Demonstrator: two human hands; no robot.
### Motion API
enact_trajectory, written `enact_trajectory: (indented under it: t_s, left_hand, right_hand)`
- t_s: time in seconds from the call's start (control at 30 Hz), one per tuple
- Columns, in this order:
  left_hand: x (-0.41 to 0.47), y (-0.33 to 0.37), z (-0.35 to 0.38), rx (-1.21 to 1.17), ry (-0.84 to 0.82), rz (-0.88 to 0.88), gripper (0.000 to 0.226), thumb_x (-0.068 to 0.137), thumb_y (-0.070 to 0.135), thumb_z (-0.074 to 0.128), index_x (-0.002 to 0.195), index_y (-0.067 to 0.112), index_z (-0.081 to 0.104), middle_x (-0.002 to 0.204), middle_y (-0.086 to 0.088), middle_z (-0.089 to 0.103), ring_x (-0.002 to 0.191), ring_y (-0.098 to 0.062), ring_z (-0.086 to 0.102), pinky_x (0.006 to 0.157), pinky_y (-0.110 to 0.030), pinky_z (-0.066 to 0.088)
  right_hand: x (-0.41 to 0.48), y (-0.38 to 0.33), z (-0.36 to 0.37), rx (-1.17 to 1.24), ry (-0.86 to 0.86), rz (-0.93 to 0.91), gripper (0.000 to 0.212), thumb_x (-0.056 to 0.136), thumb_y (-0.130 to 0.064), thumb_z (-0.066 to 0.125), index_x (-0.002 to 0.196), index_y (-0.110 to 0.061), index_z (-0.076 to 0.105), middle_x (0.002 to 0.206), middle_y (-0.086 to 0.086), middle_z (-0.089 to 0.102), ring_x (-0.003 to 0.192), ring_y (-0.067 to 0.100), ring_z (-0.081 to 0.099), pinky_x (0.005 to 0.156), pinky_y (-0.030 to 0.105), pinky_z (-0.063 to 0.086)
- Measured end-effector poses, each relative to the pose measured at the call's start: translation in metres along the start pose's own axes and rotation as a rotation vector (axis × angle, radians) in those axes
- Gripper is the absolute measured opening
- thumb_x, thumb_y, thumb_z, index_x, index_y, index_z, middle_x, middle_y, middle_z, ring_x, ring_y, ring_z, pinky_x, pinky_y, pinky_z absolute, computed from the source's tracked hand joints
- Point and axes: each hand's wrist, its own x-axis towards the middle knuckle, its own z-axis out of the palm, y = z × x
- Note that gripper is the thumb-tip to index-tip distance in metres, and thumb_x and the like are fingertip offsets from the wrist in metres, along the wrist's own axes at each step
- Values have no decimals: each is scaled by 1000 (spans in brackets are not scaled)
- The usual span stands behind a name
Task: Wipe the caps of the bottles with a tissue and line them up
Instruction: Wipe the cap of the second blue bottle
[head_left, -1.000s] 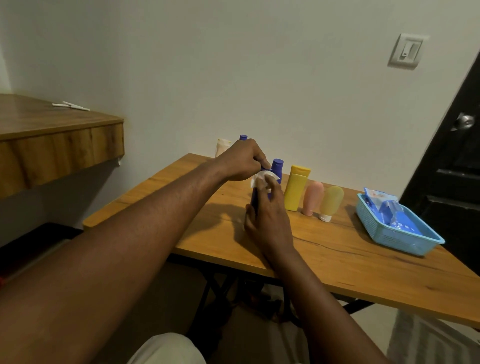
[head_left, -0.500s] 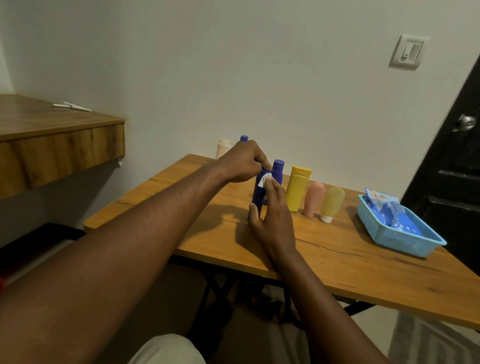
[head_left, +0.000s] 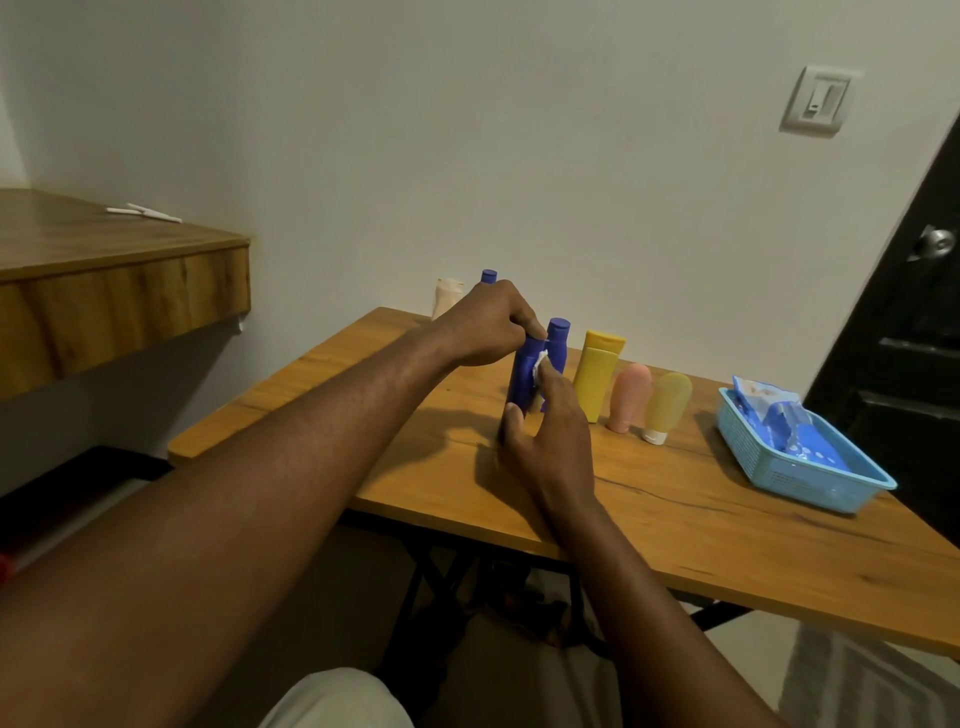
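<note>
My left hand (head_left: 491, 325) grips the top of a blue bottle (head_left: 521, 376) that stands on the wooden table (head_left: 675, 519). My right hand (head_left: 548, 441) is low beside that bottle, with a small white tissue (head_left: 540, 364) pinched in its fingertips against the bottle's side. Right behind stands a second blue bottle (head_left: 558, 345). To its right a row runs on: a yellow bottle (head_left: 597, 376), a pink bottle (head_left: 628, 397) and a yellow-green bottle (head_left: 666, 408) on its white cap. At the table's far edge stand a third blue bottle (head_left: 488, 276) and a cream bottle (head_left: 447, 299), partly hidden by my left hand.
A light blue basket (head_left: 800, 462) holding a blue tissue pack (head_left: 774, 415) sits at the table's right. A wooden shelf (head_left: 119, 270) juts out on the left. A dark door (head_left: 914, 338) stands at the right. The wall is just behind the table.
The held blue bottle has come down from a tilt to upright on the table next to the second blue one. My right hand with the tissue dropped from its cap to its side.
</note>
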Motion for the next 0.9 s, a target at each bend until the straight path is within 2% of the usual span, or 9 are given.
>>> enact_trajectory:
  t_s: [0.07,0.13,0.2,0.33,0.4,0.5,0.6,0.73,0.9]
  left_hand:
    - [0,0,1,8,-6,9,43,88,-8,54,118,12,77,125,-5,72,117,-16,65,92,-24,45]
    - [0,0,1,10,-10,16,43,88,-8,53,118,12,77,126,-5,72,117,-16,64,93,-24,46]
    - [0,0,0,13,-10,25,42,88,-8,54,118,11,77,126,-6,72,118,-16,64,94,-24,46]
    - [0,-1,2,14,-4,49,38,88,-3,59,119,11,76,125,-5,72,111,-10,63,95,-24,48]
    - [1,-2,6,44,9,56,35,89,3,62,120,12,75,128,-4,71,110,-8,60,89,-21,45]
    - [2,-6,11,51,42,61,30,92,14,66,120,16,75,130,0,69,117,-12,61,90,-24,43]
    - [1,-9,13,0,87,74,25,91,20,69,114,15,77,120,0,73,106,-10,64,89,-26,50]
    - [0,-9,12,-25,115,77,21,90,17,71,109,14,79,111,2,76,90,-2,64,77,-11,45]
    - [2,-2,11,-29,58,72,22,88,8,66,104,13,80,102,4,76,86,1,64,72,-10,43]
  right_hand:
    - [0,-1,1,-26,8,-62,74,94,-26,68,157,-17,31,159,3,39,142,20,43,108,36,48]
    - [2,0,2,-15,-10,-46,79,94,-29,68,159,-20,24,161,3,35,144,21,41,109,39,48]
    - [4,1,2,13,-37,-3,80,94,-33,69,159,-20,24,156,2,40,138,18,45,104,34,47]
    - [4,-1,-1,118,-30,83,69,93,-30,71,152,-17,37,144,1,52,121,9,48,101,28,45]
    - [2,-1,-2,150,16,73,66,93,-27,71,151,-17,41,145,1,52,127,11,49,100,25,42]
    - [1,1,-3,155,48,5,61,92,-24,70,147,-18,45,145,0,53,131,13,50,98,16,40]
    - [2,2,-2,125,46,-35,59,92,-23,71,145,-17,46,145,0,50,130,12,48,92,6,35]
    - [4,2,-1,128,19,-38,65,92,-27,71,149,-19,41,150,-1,44,134,10,43,91,4,33]
    - [5,4,0,146,11,22,74,90,-35,72,152,-21,34,147,0,44,129,14,47,91,11,42]
